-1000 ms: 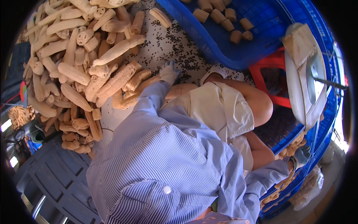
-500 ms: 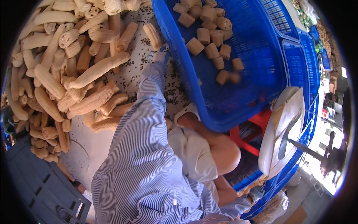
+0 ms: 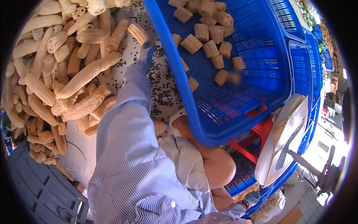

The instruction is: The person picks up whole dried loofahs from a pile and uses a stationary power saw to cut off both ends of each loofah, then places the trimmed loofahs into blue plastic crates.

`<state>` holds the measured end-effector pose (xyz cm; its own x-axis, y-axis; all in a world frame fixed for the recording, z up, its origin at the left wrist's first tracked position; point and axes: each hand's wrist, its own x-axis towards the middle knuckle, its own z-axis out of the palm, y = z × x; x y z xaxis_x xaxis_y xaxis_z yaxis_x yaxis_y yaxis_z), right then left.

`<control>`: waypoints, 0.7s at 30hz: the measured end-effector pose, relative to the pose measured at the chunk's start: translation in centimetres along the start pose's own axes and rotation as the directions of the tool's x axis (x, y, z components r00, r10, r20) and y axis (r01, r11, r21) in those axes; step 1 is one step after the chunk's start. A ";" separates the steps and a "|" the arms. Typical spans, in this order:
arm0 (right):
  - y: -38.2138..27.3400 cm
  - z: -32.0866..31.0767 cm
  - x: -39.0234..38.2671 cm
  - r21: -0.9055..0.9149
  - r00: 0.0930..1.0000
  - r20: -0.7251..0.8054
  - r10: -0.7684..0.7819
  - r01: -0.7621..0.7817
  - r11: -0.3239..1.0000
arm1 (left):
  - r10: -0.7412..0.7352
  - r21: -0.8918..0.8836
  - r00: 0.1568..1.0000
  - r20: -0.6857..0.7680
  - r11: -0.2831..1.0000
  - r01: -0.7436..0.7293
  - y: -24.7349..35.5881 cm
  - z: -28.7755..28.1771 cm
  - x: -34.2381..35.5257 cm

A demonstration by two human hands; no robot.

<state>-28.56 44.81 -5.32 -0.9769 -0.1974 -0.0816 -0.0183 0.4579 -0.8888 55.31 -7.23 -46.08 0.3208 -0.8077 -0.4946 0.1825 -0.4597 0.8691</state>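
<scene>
My gloved left hand (image 3: pixel 146 52) reaches up the white work surface (image 3: pixel 130 50), which is scattered with dark seeds. Its fingertips are at a short dried loofah (image 3: pixel 138 33); whether they grip it is unclear. A large pile of dried loofahs (image 3: pixel 59 74) lies to the left. Beside the hand stands a blue plastic basket (image 3: pixel 209 132) holding several cut loofah pieces (image 3: pixel 201 33). My gloved right hand (image 3: pixel 251 198) is low at the right, near a lower blue crate (image 3: pixel 242 179) with tan pieces; its fingers are too small and partly hidden to read.
A red stool (image 3: pixel 253 149) sits under the basket. A white board with a blade (image 3: pixel 279 138) stands at the right, backed by more blue crates (image 3: pixel 300 67). A grey plastic panel (image 3: pixel 41 186) is at lower left. My bent knee (image 3: pixel 220 168) is below the basket.
My left arm has stretched forward toward the top of the work surface. The view has shifted, so more of the blue basket and the right background shows.
</scene>
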 end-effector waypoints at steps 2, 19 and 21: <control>0.0 -0.2 0.3 0.177 1.000 -0.015 -0.027 0.029 0.984 | 0.095 -0.077 0.992 -0.088 0.992 -0.102 1.8 -0.7 -5.9; -14.4 15.4 -30.7 0.354 0.557 0.548 -0.624 0.522 0.776 | 0.877 -0.379 0.150 0.457 0.345 -0.858 18.1 5.1 -47.4; -16.8 17.3 -33.4 0.393 0.296 0.721 -0.627 0.570 0.721 | 0.853 -0.439 -0.010 0.523 0.259 -0.860 18.8 7.9 -49.2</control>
<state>8.05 28.68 4.55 -0.1241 -0.9702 0.2081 -0.4864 -0.1234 -0.8650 35.65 20.95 -5.46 -0.3334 -0.5766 0.7459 0.1793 0.7379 0.6506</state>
